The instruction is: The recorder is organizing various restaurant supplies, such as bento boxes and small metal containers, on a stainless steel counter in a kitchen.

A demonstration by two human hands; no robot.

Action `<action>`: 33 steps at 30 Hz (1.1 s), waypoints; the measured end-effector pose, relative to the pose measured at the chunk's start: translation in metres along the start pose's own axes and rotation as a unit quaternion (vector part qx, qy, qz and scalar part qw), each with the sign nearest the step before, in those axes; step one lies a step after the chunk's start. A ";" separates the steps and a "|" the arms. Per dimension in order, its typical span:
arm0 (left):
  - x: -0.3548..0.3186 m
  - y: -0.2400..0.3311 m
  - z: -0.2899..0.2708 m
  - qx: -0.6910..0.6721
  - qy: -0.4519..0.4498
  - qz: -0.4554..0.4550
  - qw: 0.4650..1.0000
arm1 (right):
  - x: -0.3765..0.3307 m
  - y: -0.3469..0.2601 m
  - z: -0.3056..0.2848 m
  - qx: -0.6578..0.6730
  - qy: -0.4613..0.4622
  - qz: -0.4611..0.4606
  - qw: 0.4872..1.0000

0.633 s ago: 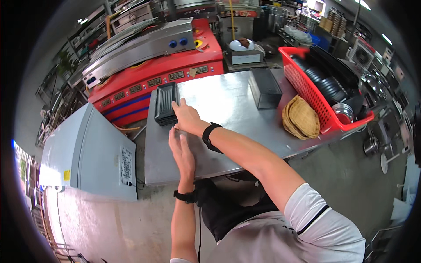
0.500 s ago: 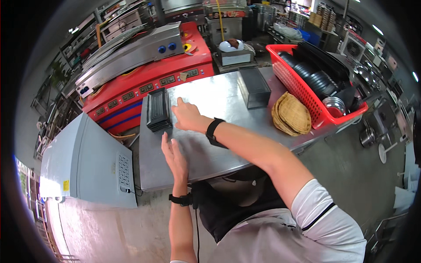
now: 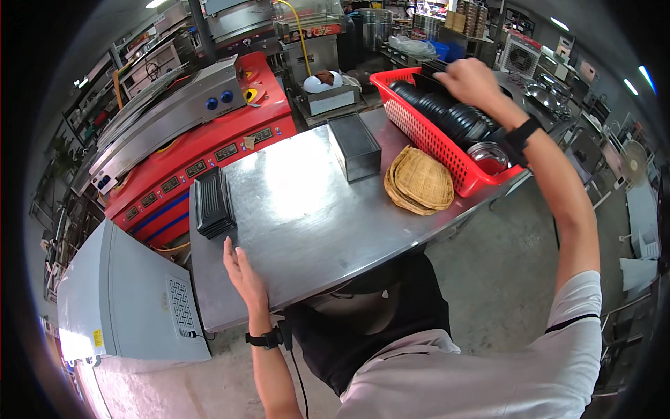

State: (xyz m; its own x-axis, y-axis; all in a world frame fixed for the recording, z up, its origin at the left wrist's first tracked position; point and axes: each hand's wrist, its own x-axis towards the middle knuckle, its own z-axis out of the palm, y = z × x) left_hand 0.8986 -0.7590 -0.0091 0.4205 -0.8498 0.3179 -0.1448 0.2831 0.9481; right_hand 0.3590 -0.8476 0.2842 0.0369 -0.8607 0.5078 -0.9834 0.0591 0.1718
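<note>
My left hand (image 3: pixel 242 271) lies flat and open on the steel table (image 3: pixel 307 216), just below a stack of black rectangular trays (image 3: pixel 213 201). My right hand (image 3: pixel 473 79) reaches far right over the red plastic basket (image 3: pixel 447 150), above a row of black plates (image 3: pixel 447 112) standing in it; whether it touches one I cannot tell. A metal bowl (image 3: pixel 488 155) sits at the basket's near end. Round woven trays (image 3: pixel 419 180) are stacked on the table beside the basket, and a steel rectangular box (image 3: pixel 354 145) stands at the table's middle back.
A red machine with a steel top (image 3: pixel 188 133) stands behind the table. A grey cabinet (image 3: pixel 118 300) is at the left. A small metal stand with white bowls (image 3: pixel 324 89) sits behind the box. Shelves and kitchen gear fill the background; bare concrete floor lies to the right.
My right hand left the black trays at the table's left and swung across to the red basket at the right. My left hand dropped lower onto the table's near left edge.
</note>
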 end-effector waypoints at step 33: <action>0.005 -0.013 -0.007 -0.002 -0.023 -0.013 1.000 | -0.129 0.051 -0.019 0.101 -0.123 -0.202 0.966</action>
State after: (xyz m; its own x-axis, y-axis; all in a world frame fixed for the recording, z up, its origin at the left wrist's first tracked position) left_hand 0.9085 -0.7635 -0.0196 0.3830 -0.8764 0.2919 -0.1306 0.2615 0.9563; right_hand 0.3075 -0.7244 0.2435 0.4052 -0.8891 0.2130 -0.9135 -0.3844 0.1332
